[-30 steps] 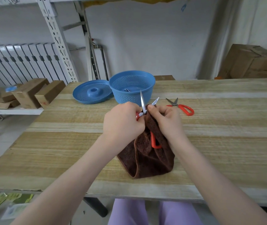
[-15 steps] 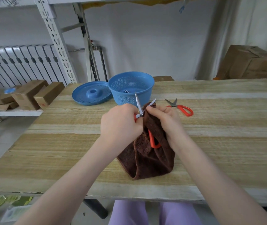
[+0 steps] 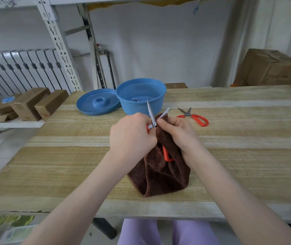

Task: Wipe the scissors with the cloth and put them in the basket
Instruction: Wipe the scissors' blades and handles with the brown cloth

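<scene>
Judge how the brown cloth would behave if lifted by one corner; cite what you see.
The brown cloth probably flops: it drapes in folds from the right hand. Likely light, as a pinch holds it. Its fuzzy pile suggests little slipping.

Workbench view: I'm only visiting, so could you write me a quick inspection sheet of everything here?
Surface: wooden table, striped planks.
Job's things: held scissors raised, blades spread; brown cloth draped around their handles; blue basket behind, with a metal item partly visible inside; second scissors lying to the basket's right.
Clutter: blue lid beside the basket.
Hands: left hand grips the held scissors near the pivot; right hand pinches the cloth at one blade.
Cables: nothing seen.
Surroundings: metal shelving, radiator, wooden blocks, cardboard box.
</scene>
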### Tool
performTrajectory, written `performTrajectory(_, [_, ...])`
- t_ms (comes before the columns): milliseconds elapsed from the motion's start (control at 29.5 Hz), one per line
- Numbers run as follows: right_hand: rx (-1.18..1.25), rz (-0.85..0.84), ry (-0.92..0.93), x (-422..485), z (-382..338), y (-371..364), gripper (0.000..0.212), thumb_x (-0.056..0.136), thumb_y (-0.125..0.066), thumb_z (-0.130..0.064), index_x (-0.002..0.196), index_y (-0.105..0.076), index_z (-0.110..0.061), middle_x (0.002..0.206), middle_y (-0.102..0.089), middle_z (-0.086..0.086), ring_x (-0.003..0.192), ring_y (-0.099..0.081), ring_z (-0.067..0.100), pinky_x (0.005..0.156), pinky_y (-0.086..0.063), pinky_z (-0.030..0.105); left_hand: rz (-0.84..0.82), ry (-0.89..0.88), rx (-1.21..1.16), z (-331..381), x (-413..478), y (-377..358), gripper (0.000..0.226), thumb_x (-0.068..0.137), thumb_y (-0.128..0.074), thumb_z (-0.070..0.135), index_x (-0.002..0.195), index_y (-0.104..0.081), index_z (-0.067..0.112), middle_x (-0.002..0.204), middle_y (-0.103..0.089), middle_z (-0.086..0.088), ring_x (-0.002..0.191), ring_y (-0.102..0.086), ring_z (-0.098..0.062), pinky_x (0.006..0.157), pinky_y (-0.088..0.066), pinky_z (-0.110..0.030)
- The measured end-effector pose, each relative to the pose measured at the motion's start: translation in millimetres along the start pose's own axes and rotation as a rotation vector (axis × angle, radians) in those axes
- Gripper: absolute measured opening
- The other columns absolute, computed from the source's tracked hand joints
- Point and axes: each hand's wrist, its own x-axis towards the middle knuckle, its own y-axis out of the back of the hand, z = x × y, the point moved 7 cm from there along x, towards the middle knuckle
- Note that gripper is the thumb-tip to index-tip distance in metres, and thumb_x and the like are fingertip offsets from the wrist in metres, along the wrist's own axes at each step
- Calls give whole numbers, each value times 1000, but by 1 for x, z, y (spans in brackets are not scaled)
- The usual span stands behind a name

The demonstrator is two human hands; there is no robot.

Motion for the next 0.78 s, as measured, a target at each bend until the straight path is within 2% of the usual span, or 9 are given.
performTrajectory(68, [45, 40, 6, 3, -3, 0, 21, 94, -61, -12, 93, -70, 8, 89, -71, 25, 69, -66, 23, 63, -55, 27, 31, -21, 25, 3, 1, 3, 28, 83, -53, 37, 62, -48, 18, 61, -50, 2, 65, -49, -25, 52, -30, -30])
performTrajectory(204, [167, 155, 16, 2, 4, -4, 25, 96, -60, -16, 77, -74, -8, 81, -72, 18, 70, -68, 24, 66, -56, 32, 54, -29, 53, 5, 4, 5, 34, 79, -55, 32, 55, -36, 18, 54, -41, 3, 59, -45, -26, 49, -27, -29])
performTrajectory(339, [374, 187, -79, -4, 15, -6, 23, 98, -57, -23, 97, -72, -5, 104, -69, 28, 88, -67, 34, 89, -52, 49, 17, -11, 27, 0, 6, 0, 25, 80, -59, 34, 63, -51, 18, 60, -49, 4, 66, -52, -25, 52, -33, -28])
performTrajectory(441, [454, 172, -231, -4, 26, -1, 39, 98, -53, -35, 115, -68, -4, 110, -70, 25, 91, -69, 35, 91, -53, 51, -3, 17, 5, -6, 6, -1, 23, 82, -62, 43, 75, -63, 22, 70, -59, 5, 75, -58, -24, 58, -40, -29])
performTrajectory(509, [456, 108, -277, -6, 23, -3, 43, 97, -50, -36, 116, -67, -2, 117, -66, 27, 98, -65, 36, 96, -51, 50, -9, 25, -2, -7, 6, 0, 22, 82, -62, 44, 78, -65, 23, 71, -60, 5, 75, -58, -24, 59, -42, -30])
performTrajectory(577, [364, 11, -186, -5, 13, -6, 38, 88, -54, -22, 111, -66, 5, 117, -62, 32, 96, -60, 35, 93, -48, 46, -5, 16, -14, -6, 6, 1, 18, 80, -59, 38, 71, -61, 22, 67, -57, 4, 71, -56, -25, 55, -37, -29])
performTrajectory(611, [282, -21, -107, -4, 6, -6, 34, 84, -55, -15, 107, -65, 8, 109, -63, 32, 91, -59, 34, 87, -49, 43, -1, 9, -21, -4, 6, 3, 18, 79, -58, 34, 67, -57, 21, 63, -55, 3, 68, -54, -25, 52, -33, -28])
performTrajectory(679, [144, -36, 21, -2, -3, -4, 19, 87, -54, -2, 96, -69, 4, 95, -66, 25, 82, -62, 29, 77, -51, 36, 7, -8, -25, 0, 5, 5, 19, 77, -56, 31, 63, -53, 19, 59, -51, 3, 63, -50, -24, 48, -27, -27])
performTrajectory(781, [24, 0, 101, 1, -8, 1, 18, 92, -54, 2, 92, -72, 2, 93, -70, 26, 81, -65, 27, 77, -53, 36, 8, -23, -33, 4, 3, 6, 25, 79, -56, 30, 59, -48, 18, 56, -49, 3, 61, -47, -22, 46, -24, -25])
